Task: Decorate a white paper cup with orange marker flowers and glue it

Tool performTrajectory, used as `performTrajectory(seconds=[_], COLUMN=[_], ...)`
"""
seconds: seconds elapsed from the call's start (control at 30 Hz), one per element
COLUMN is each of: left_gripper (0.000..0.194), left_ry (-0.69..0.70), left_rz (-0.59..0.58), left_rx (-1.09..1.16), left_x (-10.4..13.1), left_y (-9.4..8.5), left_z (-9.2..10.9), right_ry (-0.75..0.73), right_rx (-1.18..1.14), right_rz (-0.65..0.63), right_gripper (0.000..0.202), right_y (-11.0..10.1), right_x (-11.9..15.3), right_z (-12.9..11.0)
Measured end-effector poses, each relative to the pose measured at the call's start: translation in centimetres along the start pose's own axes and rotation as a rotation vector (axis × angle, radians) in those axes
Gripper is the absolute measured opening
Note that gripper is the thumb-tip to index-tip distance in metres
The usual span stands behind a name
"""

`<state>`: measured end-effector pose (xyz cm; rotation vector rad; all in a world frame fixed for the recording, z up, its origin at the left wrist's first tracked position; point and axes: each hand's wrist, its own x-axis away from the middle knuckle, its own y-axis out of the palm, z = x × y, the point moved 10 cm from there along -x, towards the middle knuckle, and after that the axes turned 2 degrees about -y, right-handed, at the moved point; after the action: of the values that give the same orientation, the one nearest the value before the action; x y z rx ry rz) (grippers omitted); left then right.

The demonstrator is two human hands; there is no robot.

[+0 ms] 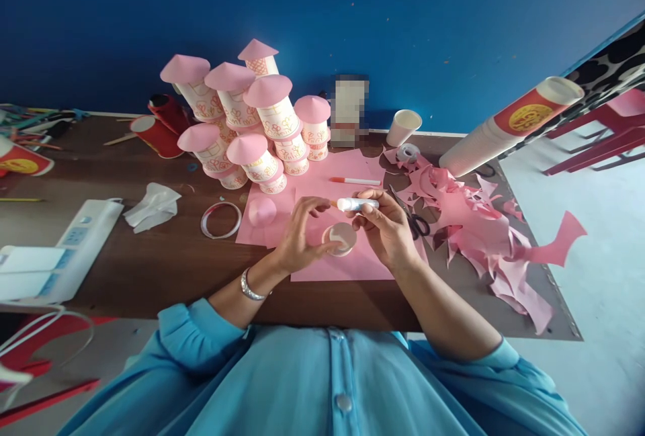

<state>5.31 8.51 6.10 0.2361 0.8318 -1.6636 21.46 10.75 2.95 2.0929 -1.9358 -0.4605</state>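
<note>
My right hand (pixel 390 228) is closed around a small white glue tube (pixel 357 205) with blue print, held level above the pink paper. Below it an upside-down paper cup (pixel 342 237) stands on the paper, its pale round base facing up. With fingers apart, my left hand (pixel 302 231) is beside this cup; the thumb lies at its near left edge, and the fingertips are close to the tube's left end. Under both hands lie pink sheets (pixel 322 268). An orange-and-white marker (pixel 355 181) rests on them, and a small pink cone (pixel 263 211) sits to the left.
Stacked decorated cups with pink cone roofs (pixel 267 110) stand at the back. Pink scraps (pixel 474 221) and black-handled scissors (pixel 418 224) lie right. A tall cup stack (pixel 504 130) leans there. A tape roll (pixel 221 220) and power strip (pixel 83 241) are left.
</note>
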Motion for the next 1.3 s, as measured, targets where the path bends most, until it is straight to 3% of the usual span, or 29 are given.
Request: performTrajectory(seconds=[0.43, 0.67, 0.83, 1.0, 1.3], left_gripper=[0.019, 0.021, 0.02, 0.019, 0.028], left_ry=[-0.183, -0.362, -0.321, -0.283, -0.499], left_rz=[0.153, 0.18, 0.124, 0.114, 0.207], left_rx=[0.245, 0.458, 0.511, 0.529, 0.634], left_x=[-1.3, -1.1, -1.4, -1.7, -0.8], left_y=[-0.9, -1.1, -0.9, -0.8, -0.4], left_z=[-1.1, -2.3, -1.2, -1.0, -3.2], right_ry=[-0.094, -0.271, -0.468, -0.43, -0.531], right_rx=[0.235, 0.556, 0.908, 0.848, 0.788], right_rz=[-0.099, -0.123, -0.074, -0.097, -0.105], right_gripper=[0.046, 0.037, 0.056, 0.057, 0.022], right_y=[1.3, 1.7, 2.2, 2.3, 1.9], right_x=[0.2, 0.9, 1.5, 1.2, 1.3], right_z=[-0.7, -2.7, -4.6, -4.6, -5.3])
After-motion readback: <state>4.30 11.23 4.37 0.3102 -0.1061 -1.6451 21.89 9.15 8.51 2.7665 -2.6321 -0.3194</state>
